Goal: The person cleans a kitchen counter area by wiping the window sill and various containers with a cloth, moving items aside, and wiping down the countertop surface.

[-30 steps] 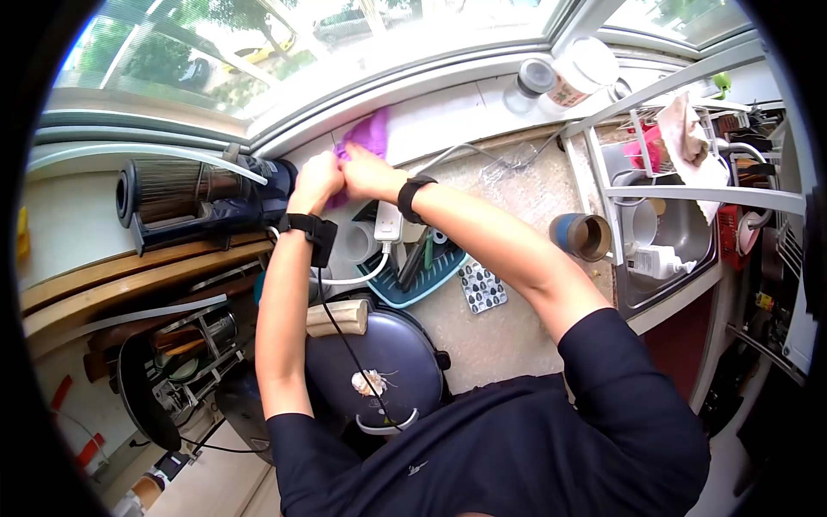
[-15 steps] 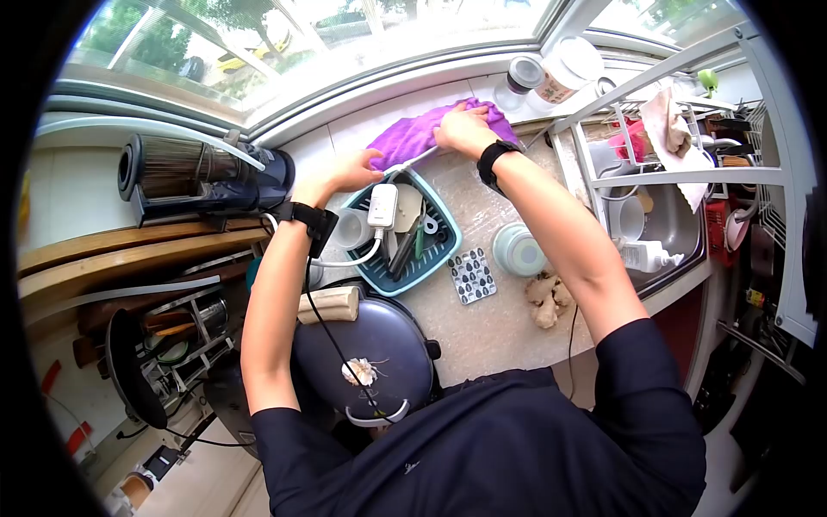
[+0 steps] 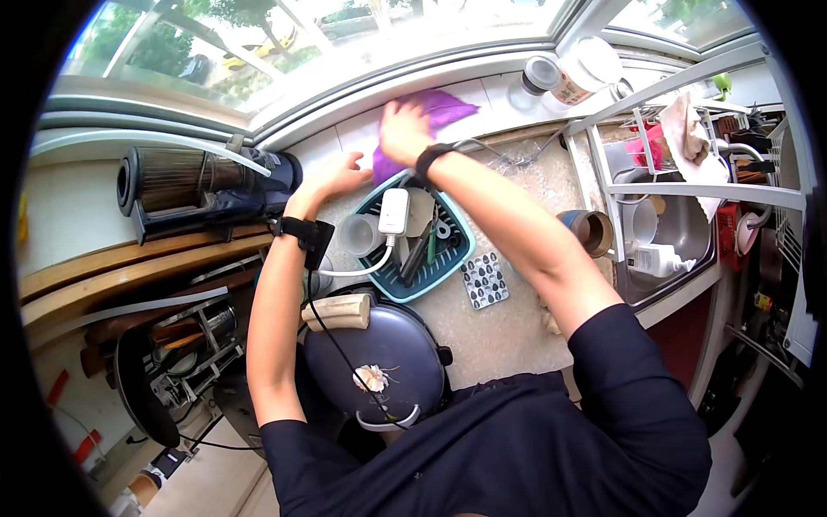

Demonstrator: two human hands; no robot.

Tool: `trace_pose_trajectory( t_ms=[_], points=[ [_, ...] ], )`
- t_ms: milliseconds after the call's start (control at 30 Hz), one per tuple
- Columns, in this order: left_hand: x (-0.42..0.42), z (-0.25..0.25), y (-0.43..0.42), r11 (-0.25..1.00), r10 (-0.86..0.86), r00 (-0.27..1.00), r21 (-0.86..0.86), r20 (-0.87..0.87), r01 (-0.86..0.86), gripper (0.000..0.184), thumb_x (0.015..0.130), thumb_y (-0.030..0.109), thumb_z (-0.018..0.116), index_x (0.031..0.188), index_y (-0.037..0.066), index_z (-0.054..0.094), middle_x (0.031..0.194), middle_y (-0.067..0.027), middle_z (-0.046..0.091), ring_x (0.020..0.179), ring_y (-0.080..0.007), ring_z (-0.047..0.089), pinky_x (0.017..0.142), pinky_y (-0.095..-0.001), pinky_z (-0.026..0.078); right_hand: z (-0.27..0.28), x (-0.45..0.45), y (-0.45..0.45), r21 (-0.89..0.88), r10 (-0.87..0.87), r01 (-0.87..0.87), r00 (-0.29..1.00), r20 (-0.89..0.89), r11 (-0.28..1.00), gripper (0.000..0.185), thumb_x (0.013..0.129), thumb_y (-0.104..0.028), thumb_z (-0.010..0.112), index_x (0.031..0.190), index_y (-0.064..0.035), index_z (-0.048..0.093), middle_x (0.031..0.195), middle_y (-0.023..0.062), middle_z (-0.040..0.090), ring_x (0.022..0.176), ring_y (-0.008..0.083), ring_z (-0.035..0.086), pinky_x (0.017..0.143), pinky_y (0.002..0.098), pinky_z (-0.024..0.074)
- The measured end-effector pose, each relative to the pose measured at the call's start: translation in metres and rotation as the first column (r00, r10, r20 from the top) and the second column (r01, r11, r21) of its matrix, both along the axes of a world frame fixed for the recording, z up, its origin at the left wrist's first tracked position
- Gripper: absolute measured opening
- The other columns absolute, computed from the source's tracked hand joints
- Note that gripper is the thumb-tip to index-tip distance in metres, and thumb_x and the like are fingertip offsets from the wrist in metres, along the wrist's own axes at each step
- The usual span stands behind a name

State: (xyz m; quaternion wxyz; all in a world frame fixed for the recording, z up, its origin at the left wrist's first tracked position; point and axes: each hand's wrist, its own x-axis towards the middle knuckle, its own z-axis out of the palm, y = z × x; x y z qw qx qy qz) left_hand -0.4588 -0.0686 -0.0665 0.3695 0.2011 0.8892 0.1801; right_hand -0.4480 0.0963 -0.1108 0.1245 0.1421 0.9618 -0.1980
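My right hand [image 3: 403, 133] presses down on a purple cloth [image 3: 450, 107] on the white tiled sill below the window; its fingers are blurred by motion. Part of the cloth bunches under the palm and hangs towards the basket. My left hand [image 3: 334, 177] is just left of the cloth, fingers apart, with nothing in it. Between and below my hands stands a teal plastic basket [image 3: 469, 246]. It holds a white power strip [image 3: 394, 211], a dark-handled tool [image 3: 413, 260] and other small items.
A clear cup [image 3: 357, 234] stands beside the basket. A blister-like card [image 3: 485, 281] lies to its right, and a brown jar [image 3: 588, 233] stands near the sink [image 3: 680, 211]. A dark round appliance [image 3: 405, 349] sits in front. Jars [image 3: 541, 77] occupy the sill's right end.
My right hand has swept left along the sill, dragging and bunching the purple cloth. My left hand stays near the basket, still empty. The right forearm now covers the pale-lidded jar.
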Motion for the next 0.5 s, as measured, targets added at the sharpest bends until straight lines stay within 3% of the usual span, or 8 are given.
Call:
trace_pose_trajectory(
  t_ms=[67,133,200,233,300,400,433,500],
  points=[
    [-0.01,-0.011,-0.009,1.0,-0.018,0.998,0.007,0.063,0.018,0.049,0.089,0.028,0.062,0.129,-0.001,0.059,0.123,-0.0265,0.064,0.116,-0.0374,0.061,0.098,-0.0393,0.047,0.0,0.015,-0.031,0.098,0.194,-0.176,0.956,-0.218,0.979,0.052,0.086,-0.022,0.057,0.131,0.0028,0.046,0.127,0.0304,0.052,0.116,0.0437,0.054,0.098,0.0553,0.0434],
    [-0.011,-0.021,-0.022,0.975,-0.06,0.998,0.214,0.024,0.054,0.037,0.088,0.019,0.059,0.119,0.0,0.066,0.114,-0.0267,0.068,0.108,-0.0368,0.065,0.092,-0.0406,0.049,-0.015,0.008,-0.052,-0.152,0.394,-0.454,0.866,-0.308,0.878,0.049,0.083,-0.021,0.061,0.126,0.0006,0.051,0.127,0.0252,0.054,0.118,0.0391,0.054,0.096,0.0529,0.0453],
    [-0.012,-0.015,-0.032,0.997,-0.076,0.995,0.004,0.06,0.075,0.037,0.086,0.016,0.06,0.119,0.0,0.065,0.109,-0.0254,0.069,0.101,-0.0345,0.068,0.088,-0.0395,0.051,-0.041,0.007,-0.07,-0.067,0.39,-0.496,0.753,-0.53,0.866,0.044,0.08,-0.02,0.064,0.118,-0.0005,0.055,0.122,0.0199,0.057,0.117,0.0351,0.056,0.094,0.0493,0.0473],
    [-0.01,-0.004,-0.028,1.0,-0.013,0.996,-0.027,0.086,0.015,0.038,0.086,0.016,0.06,0.12,0.0,0.065,0.108,-0.0252,0.07,0.1,-0.0337,0.068,0.088,-0.039,0.052,-0.027,0.01,-0.063,-0.101,0.41,-0.511,0.779,-0.474,0.854,0.043,0.079,-0.021,0.066,0.115,-0.0011,0.055,0.119,0.0184,0.058,0.116,0.0348,0.057,0.095,0.0478,0.0477],
    [-0.005,0.01,-0.017,0.99,0.118,0.984,-0.087,0.133,-0.107,0.04,0.086,0.015,0.06,0.122,-0.001,0.063,0.107,-0.0246,0.07,0.098,-0.0323,0.069,0.086,-0.0379,0.052,-0.006,0.007,-0.049,-0.2,0.378,-0.43,0.891,-0.251,0.88,0.053,0.082,-0.027,0.068,0.127,-0.0027,0.051,0.127,0.0199,0.054,0.123,0.0346,0.053,0.102,0.0519,0.0425],
    [-0.007,-0.024,-0.019,0.974,0.063,0.984,0.204,0.167,-0.097,0.045,0.086,0.017,0.061,0.125,-0.004,0.06,0.107,-0.0251,0.07,0.099,-0.0313,0.068,0.087,-0.0362,0.052,0.019,0.012,-0.012,-0.098,0.23,-0.232,0.973,-0.032,0.968,0.061,0.085,-0.03,0.067,0.135,-0.0031,0.044,0.135,0.024,0.049,0.128,0.0368,0.048,0.102,0.0515,0.043],
    [0.007,0.011,0.0,0.976,-0.018,0.999,0.216,0.046,0.007,0.049,0.085,0.018,0.06,0.128,-0.005,0.057,0.107,-0.0253,0.07,0.099,-0.031,0.068,0.088,-0.0373,0.052,0.016,0.012,-0.006,-0.007,0.112,-0.112,0.994,-0.014,0.994,0.064,0.085,-0.03,0.067,0.137,-0.0031,0.042,0.14,0.0271,0.044,0.132,0.0393,0.044,0.102,0.0523,0.0421],
    [0.018,-0.016,0.005,0.959,0.0,0.996,0.281,-0.093,0.026,0.048,0.084,0.019,0.06,0.126,-0.004,0.058,0.109,-0.0268,0.069,0.099,-0.0344,0.068,0.088,-0.0403,0.052,0.007,0.013,-0.003,0.154,-0.012,0.015,1.0,-0.02,0.988,0.071,0.085,-0.032,0.067,0.142,-0.002,0.038,0.15,0.0352,0.029,0.139,0.0464,0.033,0.104,0.0539,0.0401]
  ],
)
